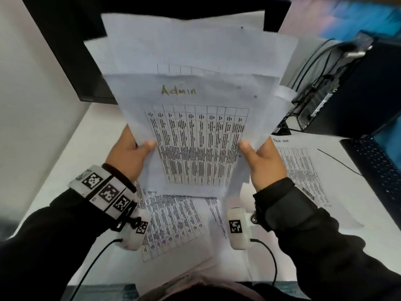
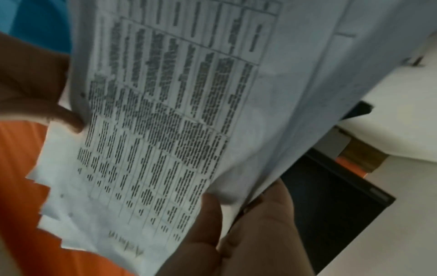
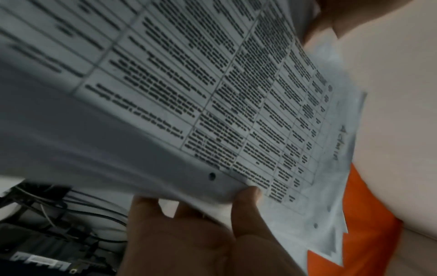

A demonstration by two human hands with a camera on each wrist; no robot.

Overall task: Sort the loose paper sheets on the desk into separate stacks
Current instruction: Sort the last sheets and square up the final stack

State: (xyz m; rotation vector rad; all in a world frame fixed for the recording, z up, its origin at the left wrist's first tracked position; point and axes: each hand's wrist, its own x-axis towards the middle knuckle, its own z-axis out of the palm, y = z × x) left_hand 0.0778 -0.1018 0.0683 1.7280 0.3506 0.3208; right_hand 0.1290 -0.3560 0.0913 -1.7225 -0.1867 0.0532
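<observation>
Head view: white desk [image 1: 65, 161] filling frame, wall at left | fanned bundle of sheets [image 1: 195, 105], top one headed "Admin" over a printed table, being held at centre above desk | left hand [image 1: 128, 153] and right hand [image 1: 264, 161] pinching its lower corners, thumbs on top | more printed sheets [image 1: 173, 222] lying below, another sheet [image 1: 303, 170] at right | monitor [image 1: 71, 51] upper left, computer [image 1: 355, 88] with cables upper right.

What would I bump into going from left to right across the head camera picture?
Monitor → left hand → "Admin" sheet → right hand → sheet on the desk → computer box.
</observation>
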